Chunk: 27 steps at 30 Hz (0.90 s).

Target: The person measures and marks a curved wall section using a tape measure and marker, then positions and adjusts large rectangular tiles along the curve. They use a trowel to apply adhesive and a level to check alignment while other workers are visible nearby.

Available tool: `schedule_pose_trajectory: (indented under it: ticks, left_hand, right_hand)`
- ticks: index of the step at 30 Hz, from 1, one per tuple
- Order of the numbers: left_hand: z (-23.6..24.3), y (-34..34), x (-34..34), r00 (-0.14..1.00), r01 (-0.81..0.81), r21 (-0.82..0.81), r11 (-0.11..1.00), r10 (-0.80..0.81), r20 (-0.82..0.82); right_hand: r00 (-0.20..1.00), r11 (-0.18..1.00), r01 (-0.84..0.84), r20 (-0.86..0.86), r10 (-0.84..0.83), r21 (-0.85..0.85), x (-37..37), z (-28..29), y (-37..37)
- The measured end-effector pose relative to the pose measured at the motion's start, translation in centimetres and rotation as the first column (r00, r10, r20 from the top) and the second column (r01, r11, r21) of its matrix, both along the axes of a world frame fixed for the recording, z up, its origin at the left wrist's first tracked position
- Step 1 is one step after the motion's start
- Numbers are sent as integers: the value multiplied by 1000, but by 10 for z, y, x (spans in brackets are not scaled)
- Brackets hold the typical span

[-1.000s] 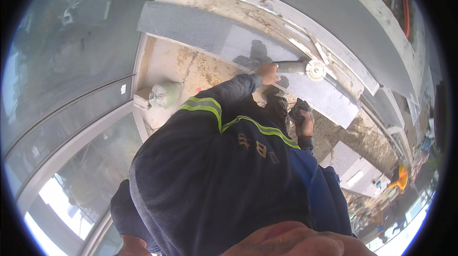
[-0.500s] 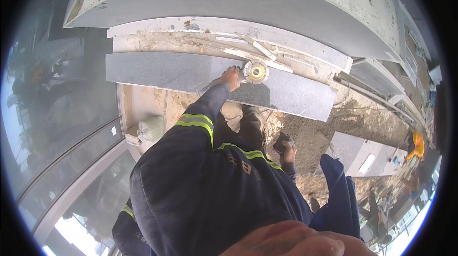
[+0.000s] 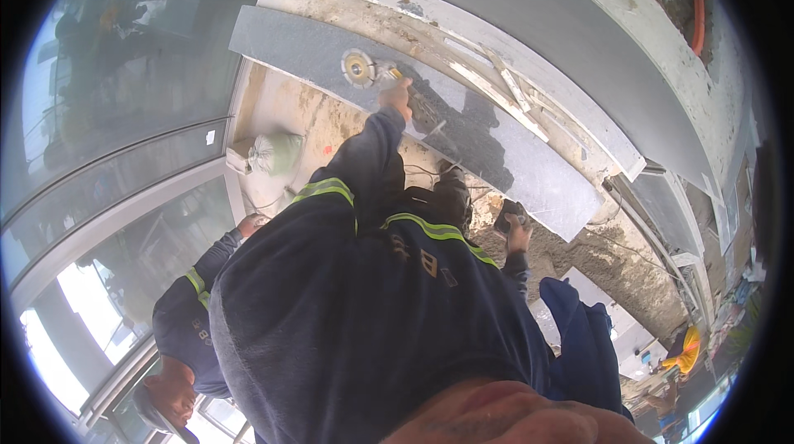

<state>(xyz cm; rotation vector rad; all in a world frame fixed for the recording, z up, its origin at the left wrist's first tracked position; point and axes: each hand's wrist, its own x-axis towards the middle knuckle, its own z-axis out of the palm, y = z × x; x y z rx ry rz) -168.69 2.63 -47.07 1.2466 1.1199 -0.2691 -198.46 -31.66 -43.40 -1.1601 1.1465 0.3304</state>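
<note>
My left hand [image 3: 395, 97] is closed round an angle grinder [image 3: 385, 75] above a long grey stone slab [image 3: 289, 43]. The grinder's pale disc [image 3: 359, 69], with a brassy centre, lies to the left of the hand, over the slab's left part. I cannot tell whether the disc spins or touches the stone. My right hand [image 3: 519, 233] is near the slab's near right edge, its fingers closed on a dark, angular thing [image 3: 504, 217] whose kind is unclear. A dark shadow falls across the slab's middle.
Narrow offcut strips [image 3: 506, 84] lie along the slab's far side, below a grey stone ledge [image 3: 529, 6]. Glass panels [image 3: 149, 72] stand at left, a pale sack [image 3: 277, 153] beside them. A person in a cap [image 3: 169, 398] appears lower left, possibly reflected. Cables run near my feet.
The view has turned, so the slab now slants down to the right. The grinder's disc has gone from the right of my left hand to its left. My right hand still holds the dark thing.
</note>
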Motion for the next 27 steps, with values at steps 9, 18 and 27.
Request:
schedule_pose_trajectory:
  ticks: [9,18,27]
  left_hand:
    - [-99,193,41,879,-451,132,883,465,-110]
    - [-71,261,99,836,-505,167,847,528,-148]
    - [-109,264,112,877,-324,288,901,400,-266]
  right_hand:
    - [980,984,-147,-150,131,-101,4,28,63]
    - [978,989,-88,-198,63,-122,45,54,180]
    - [948,943,-303,53,312,-141,122,75,241]
